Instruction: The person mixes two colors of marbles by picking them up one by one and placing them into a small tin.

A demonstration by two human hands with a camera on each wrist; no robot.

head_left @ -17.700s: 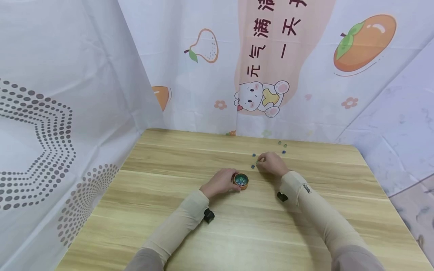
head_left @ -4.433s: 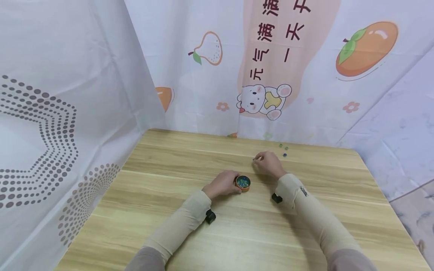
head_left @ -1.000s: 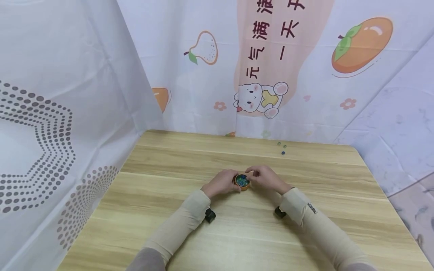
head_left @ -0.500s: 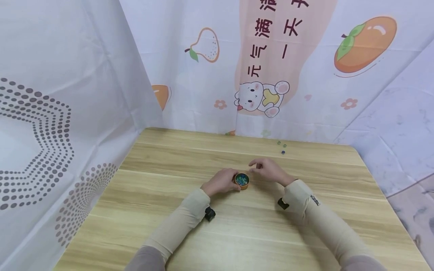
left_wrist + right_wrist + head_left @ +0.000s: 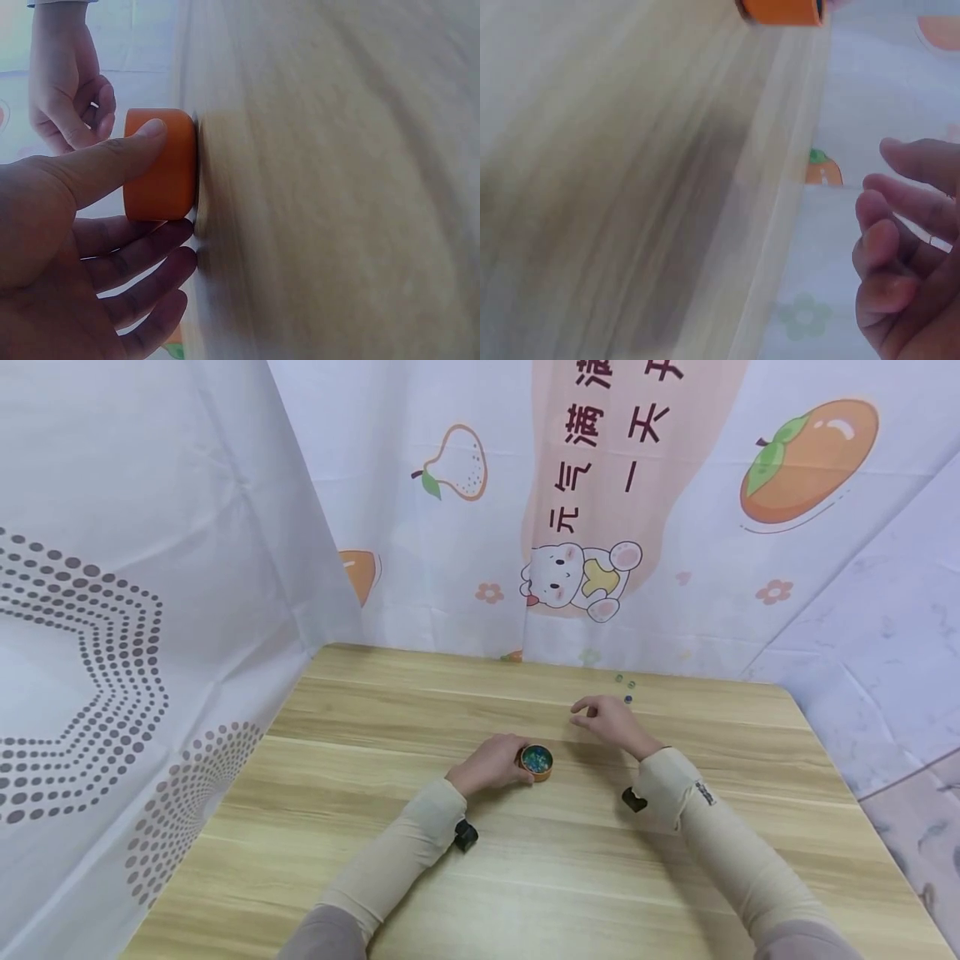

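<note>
My left hand (image 5: 491,764) grips a small round orange tin (image 5: 539,776) that stands upright on the table. Shiny blue and green beads (image 5: 536,760) fill much of it in the head view. In the left wrist view the thumb lies along the side of the orange tin (image 5: 169,184), with the fingers around its far side. My right hand (image 5: 609,722) is over the table, right of and beyond the tin, its fingers loosely bent. Nothing shows between them in the right wrist view. Close beyond it lies a blue bead (image 5: 628,699), with two greenish beads (image 5: 632,685) farther back.
The wooden table (image 5: 420,693) ends at a printed curtain (image 5: 450,568) behind the beads. Another patterned curtain (image 5: 225,527) hangs along the left side. A small black wrist camera (image 5: 466,836) sits under the left wrist, and another black camera (image 5: 634,799) under the right.
The beads formerly near my right fingertips are gone from the table, and the tin looks fuller. My right hand has left the tin, moving right and away. My left hand keeps its grip.
</note>
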